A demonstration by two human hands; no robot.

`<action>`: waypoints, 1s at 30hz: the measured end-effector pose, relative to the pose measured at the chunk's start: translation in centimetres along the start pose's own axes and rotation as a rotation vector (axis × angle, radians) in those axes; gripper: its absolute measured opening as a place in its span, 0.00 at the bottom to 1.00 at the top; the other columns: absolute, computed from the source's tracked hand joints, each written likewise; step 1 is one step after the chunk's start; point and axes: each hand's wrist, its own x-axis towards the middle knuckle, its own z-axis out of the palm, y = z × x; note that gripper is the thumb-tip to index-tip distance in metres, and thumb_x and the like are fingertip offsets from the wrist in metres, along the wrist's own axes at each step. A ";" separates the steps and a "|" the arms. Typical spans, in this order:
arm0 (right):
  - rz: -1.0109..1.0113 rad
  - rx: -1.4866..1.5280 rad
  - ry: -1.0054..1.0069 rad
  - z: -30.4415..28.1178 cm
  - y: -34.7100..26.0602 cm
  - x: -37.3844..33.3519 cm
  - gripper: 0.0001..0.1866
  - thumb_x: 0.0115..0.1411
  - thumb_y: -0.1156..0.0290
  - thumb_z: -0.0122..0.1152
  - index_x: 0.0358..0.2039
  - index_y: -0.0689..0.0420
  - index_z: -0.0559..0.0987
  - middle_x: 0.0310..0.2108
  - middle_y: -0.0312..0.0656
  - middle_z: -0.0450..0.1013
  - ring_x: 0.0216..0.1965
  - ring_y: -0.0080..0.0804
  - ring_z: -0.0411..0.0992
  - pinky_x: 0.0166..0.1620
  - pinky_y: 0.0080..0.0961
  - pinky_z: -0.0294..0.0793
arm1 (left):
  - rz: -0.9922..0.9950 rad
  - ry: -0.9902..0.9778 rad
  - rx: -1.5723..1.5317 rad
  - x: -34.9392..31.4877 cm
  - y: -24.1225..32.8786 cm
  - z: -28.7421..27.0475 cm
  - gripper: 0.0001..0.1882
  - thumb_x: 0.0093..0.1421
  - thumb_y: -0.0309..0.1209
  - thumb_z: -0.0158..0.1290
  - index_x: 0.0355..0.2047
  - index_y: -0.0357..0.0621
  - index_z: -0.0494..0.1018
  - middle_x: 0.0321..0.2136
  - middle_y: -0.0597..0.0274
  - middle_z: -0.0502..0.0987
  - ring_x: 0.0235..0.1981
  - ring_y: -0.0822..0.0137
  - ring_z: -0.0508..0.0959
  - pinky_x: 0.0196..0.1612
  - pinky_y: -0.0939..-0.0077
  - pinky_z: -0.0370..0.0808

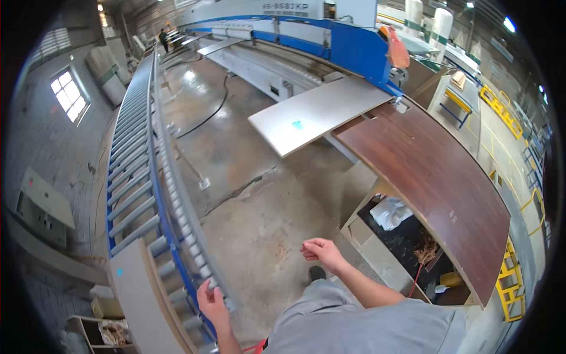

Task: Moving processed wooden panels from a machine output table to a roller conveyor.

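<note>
My left hand hangs beside the blue-framed roller conveyor, fingers apart and nothing in them. A pale board with a small blue mark lies on the conveyor's near end, left of that hand. My right hand is in front of my body over the concrete floor, its fingers loosely bent and holding nothing I can see. To its right stands a workbench with a dark red-brown top. Another pale board, also marked blue, juts out from the blue and white machine.
Under the benchtop, an open shelf holds a plastic bag and shavings. A black cable lies on the floor between conveyor and machine. Yellow metal racks stand at right. A person is far off by the conveyor.
</note>
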 end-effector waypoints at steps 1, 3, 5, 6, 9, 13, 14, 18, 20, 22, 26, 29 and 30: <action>0.019 0.029 0.019 -2.3 -0.6 0.9 0.13 0.61 0.65 0.54 0.41 0.61 0.75 0.36 0.41 0.75 0.35 0.26 0.73 0.41 0.23 0.74 | 0.014 -0.016 -0.004 1.6 0.4 3.6 0.17 0.55 0.23 0.51 0.47 0.39 0.70 0.43 0.60 0.72 0.35 0.71 0.72 0.37 0.80 0.70; 0.013 0.054 0.066 -6.6 -1.8 2.4 0.13 0.61 0.65 0.54 0.40 0.61 0.75 0.36 0.40 0.75 0.35 0.26 0.73 0.40 0.23 0.74 | -0.121 -0.258 -0.102 5.0 1.2 10.9 0.22 0.56 0.27 0.52 0.52 0.40 0.65 0.43 0.60 0.72 0.34 0.71 0.72 0.38 0.79 0.70; 0.022 0.052 0.124 -10.0 -3.3 3.7 0.14 0.61 0.63 0.54 0.41 0.61 0.76 0.36 0.40 0.75 0.35 0.24 0.73 0.40 0.22 0.73 | -0.127 -0.467 -0.011 8.6 0.3 17.2 0.27 0.57 0.32 0.54 0.56 0.39 0.60 0.45 0.58 0.71 0.36 0.70 0.72 0.39 0.78 0.71; 0.020 0.066 0.135 -11.4 -3.9 4.4 0.14 0.61 0.63 0.54 0.41 0.61 0.76 0.36 0.40 0.75 0.35 0.24 0.73 0.40 0.22 0.73 | -0.176 -0.515 -0.133 10.6 0.0 20.4 0.29 0.58 0.35 0.54 0.57 0.39 0.58 0.46 0.56 0.70 0.38 0.68 0.73 0.41 0.75 0.71; -0.017 0.138 0.244 -16.3 -5.2 4.9 0.14 0.61 0.63 0.54 0.41 0.60 0.76 0.36 0.40 0.75 0.35 0.24 0.73 0.39 0.22 0.73 | -0.476 -0.603 -0.407 15.5 4.0 30.0 0.35 0.59 0.44 0.52 0.59 0.40 0.54 0.51 0.50 0.66 0.46 0.60 0.71 0.47 0.68 0.72; -0.006 0.203 0.301 -19.9 -5.4 4.7 0.15 0.61 0.61 0.54 0.41 0.60 0.76 0.37 0.40 0.75 0.34 0.25 0.72 0.38 0.21 0.73 | -0.777 -0.520 -0.610 19.5 6.1 38.3 0.37 0.59 0.49 0.50 0.60 0.42 0.53 0.53 0.49 0.65 0.51 0.57 0.68 0.50 0.64 0.69; -0.001 0.219 0.312 -20.7 -5.1 4.4 0.15 0.61 0.61 0.54 0.42 0.60 0.76 0.37 0.40 0.75 0.34 0.25 0.72 0.38 0.22 0.73 | -0.813 -0.561 -0.635 19.7 6.5 40.0 0.36 0.59 0.51 0.50 0.60 0.43 0.53 0.54 0.50 0.64 0.52 0.56 0.67 0.51 0.63 0.68; 0.060 0.236 0.316 -22.2 -4.1 4.2 0.15 0.61 0.61 0.54 0.42 0.59 0.76 0.37 0.40 0.75 0.34 0.25 0.72 0.38 0.21 0.74 | -0.745 -0.843 -0.883 19.8 7.6 44.0 0.32 0.60 0.48 0.49 0.59 0.46 0.56 0.55 0.53 0.64 0.54 0.56 0.66 0.54 0.58 0.65; 0.118 0.213 0.272 -22.3 -4.1 4.9 0.15 0.63 0.62 0.51 0.43 0.60 0.75 0.38 0.42 0.74 0.36 0.27 0.73 0.40 0.24 0.75 | -0.685 -0.806 -0.863 20.0 7.5 45.5 0.29 0.60 0.45 0.49 0.57 0.46 0.58 0.53 0.55 0.66 0.52 0.58 0.67 0.52 0.59 0.67; 0.105 0.209 0.246 -22.4 -4.6 6.5 0.17 0.62 0.61 0.52 0.43 0.60 0.74 0.39 0.41 0.74 0.37 0.27 0.72 0.40 0.24 0.74 | -0.622 -0.752 -0.843 20.2 7.1 45.9 0.25 0.61 0.41 0.50 0.55 0.46 0.60 0.51 0.57 0.68 0.51 0.59 0.69 0.49 0.60 0.70; 0.012 0.257 0.276 -22.7 -6.3 11.9 0.21 0.61 0.57 0.53 0.48 0.60 0.72 0.43 0.42 0.72 0.41 0.30 0.71 0.42 0.26 0.73 | -0.536 -0.614 -0.669 17.2 8.1 46.3 0.19 0.61 0.32 0.50 0.52 0.42 0.63 0.45 0.59 0.72 0.44 0.63 0.74 0.41 0.65 0.75; -0.073 0.407 0.352 -23.3 -9.3 15.7 0.28 0.60 0.52 0.53 0.54 0.58 0.65 0.49 0.46 0.68 0.44 0.34 0.69 0.46 0.30 0.72 | -0.517 -0.611 -0.691 14.5 9.3 45.1 0.19 0.61 0.30 0.49 0.51 0.39 0.63 0.45 0.58 0.72 0.43 0.63 0.75 0.41 0.65 0.75; -0.089 0.473 0.389 -23.6 -10.1 16.9 0.29 0.60 0.52 0.53 0.54 0.58 0.64 0.49 0.46 0.67 0.45 0.35 0.68 0.46 0.31 0.72 | -0.518 -0.614 -0.696 13.8 9.8 44.2 0.18 0.61 0.29 0.49 0.51 0.38 0.63 0.45 0.58 0.72 0.44 0.62 0.74 0.42 0.65 0.75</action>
